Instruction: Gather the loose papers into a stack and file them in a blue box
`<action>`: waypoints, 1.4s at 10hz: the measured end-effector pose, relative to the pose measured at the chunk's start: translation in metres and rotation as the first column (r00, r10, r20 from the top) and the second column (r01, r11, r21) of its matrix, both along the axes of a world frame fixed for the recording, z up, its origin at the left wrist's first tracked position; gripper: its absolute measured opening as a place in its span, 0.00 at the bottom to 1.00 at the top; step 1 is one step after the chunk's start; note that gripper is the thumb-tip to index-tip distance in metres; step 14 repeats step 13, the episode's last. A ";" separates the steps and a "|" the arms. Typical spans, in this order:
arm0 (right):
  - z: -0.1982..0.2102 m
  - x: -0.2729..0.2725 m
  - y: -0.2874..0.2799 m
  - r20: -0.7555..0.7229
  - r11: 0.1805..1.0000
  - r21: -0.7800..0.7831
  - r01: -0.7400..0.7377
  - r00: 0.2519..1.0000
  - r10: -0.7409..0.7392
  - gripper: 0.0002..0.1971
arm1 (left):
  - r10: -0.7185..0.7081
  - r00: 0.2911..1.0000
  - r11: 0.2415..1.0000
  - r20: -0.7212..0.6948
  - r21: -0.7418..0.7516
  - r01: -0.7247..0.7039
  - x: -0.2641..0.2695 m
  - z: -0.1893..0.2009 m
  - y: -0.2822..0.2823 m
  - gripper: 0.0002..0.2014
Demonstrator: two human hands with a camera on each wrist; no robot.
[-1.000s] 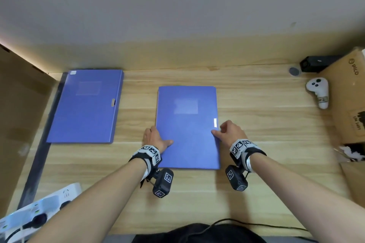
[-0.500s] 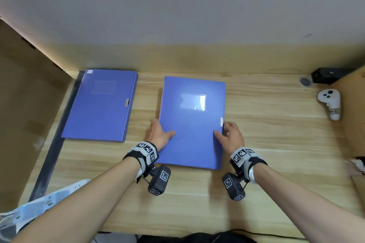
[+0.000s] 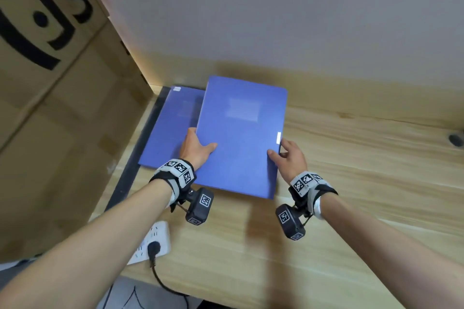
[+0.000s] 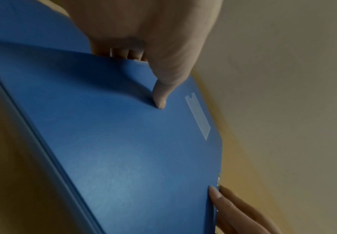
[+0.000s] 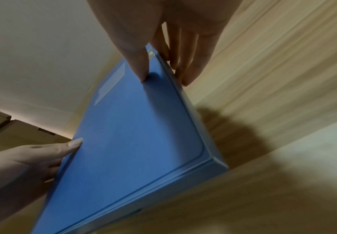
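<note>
Two flat blue plastic file boxes on the pale wooden desk (image 3: 351, 183), the closed nearer one (image 3: 241, 138) lifted over the second (image 3: 170, 128), clamped thumb-over, fingers-under by left hand (image 3: 195, 150) and right hand (image 3: 288, 160); no loose papers visible, filing seemingly done.

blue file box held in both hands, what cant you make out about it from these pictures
- Contents of the closed, flat blue plastic file box: its lid hides them in every view.
- Left hand fingers: under the box's edge in the head view; the left wrist view shows only the thumb on top.
- Small silver clasp: blurred, so latched or not is unclear.
- Second blue file box on the wooden table: partly covered by the held box.
</note>
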State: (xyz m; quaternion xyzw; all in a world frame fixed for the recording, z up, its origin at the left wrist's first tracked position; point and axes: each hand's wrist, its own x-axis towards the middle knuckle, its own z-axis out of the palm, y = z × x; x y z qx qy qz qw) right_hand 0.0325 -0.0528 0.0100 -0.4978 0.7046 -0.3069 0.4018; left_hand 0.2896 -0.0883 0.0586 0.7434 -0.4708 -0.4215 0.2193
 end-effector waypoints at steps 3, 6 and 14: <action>-0.020 0.107 -0.041 -0.004 0.992 0.077 -0.096 0.995 0.096 0.24 | 0.037 0.998 0.996 0.042 0.081 -0.041 0.109 -0.021 -0.052 0.32; -0.037 0.154 -0.068 -0.038 0.978 0.141 -0.156 0.986 0.163 0.28 | 0.063 0.998 0.992 0.004 0.105 -0.063 0.152 -0.047 -0.083 0.26; -0.018 0.149 -0.069 0.000 0.957 0.265 -0.121 0.992 0.126 0.34 | -0.004 0.947 1.000 0.320 0.010 0.001 0.142 -0.051 -0.084 0.43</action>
